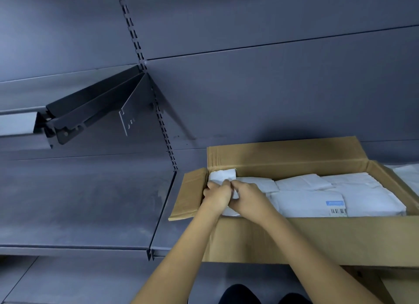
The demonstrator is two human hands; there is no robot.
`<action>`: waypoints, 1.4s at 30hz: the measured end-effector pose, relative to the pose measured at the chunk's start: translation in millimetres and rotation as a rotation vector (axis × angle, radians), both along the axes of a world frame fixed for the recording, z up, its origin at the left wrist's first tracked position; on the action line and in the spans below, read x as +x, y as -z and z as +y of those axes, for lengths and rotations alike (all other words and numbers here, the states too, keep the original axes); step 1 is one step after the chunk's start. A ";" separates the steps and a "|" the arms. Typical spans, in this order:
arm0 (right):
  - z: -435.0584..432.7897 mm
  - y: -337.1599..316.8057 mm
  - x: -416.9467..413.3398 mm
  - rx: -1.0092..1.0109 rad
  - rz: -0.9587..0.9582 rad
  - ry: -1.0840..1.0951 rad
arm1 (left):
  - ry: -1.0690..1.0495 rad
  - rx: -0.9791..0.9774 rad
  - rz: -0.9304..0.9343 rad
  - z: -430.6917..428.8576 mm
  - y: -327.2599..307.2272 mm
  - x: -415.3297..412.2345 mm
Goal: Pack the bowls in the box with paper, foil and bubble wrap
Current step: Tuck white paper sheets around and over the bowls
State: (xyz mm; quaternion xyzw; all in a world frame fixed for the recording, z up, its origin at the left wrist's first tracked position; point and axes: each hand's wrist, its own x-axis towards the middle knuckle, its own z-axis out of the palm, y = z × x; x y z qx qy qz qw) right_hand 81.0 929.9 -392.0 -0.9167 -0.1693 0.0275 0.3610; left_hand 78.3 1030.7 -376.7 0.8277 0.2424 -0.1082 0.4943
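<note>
the box [294, 235] sits open on the shelf [90, 201], its floor covered edge to edge with white paper-wrapped packages [317, 195]. left hand [215, 196] and right hand [248, 198] together grip a wrapped bundle [222, 176] at the box's far-left corner. no bare bowls, foil or bubble wrap show; packing appears well advanced, flaps not yet closed.

Matt brown corrugated cardboard box [294, 238], white paper packets [303, 183], dull grey metal shelf [79, 201].

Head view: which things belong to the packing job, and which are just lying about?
Job: cardboard box; paper bundle at its left end, gripped by left hand and right hand; white wrapped packs inside the box.
Lying about: shelf bracket; grey shelf beside the box.
</note>
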 end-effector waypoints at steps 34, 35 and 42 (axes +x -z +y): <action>3.7 5.5 4.2 -0.312 -0.064 -0.109 | 0.099 0.209 0.006 3.5 16.5 3.8; 3.2 5.6 4.7 -0.300 -0.065 -0.117 | 0.124 0.283 -0.024 0.7 15.4 1.1; 3.6 3.0 5.5 -0.286 -0.053 -0.141 | 0.256 0.389 -0.059 3.8 15.7 1.8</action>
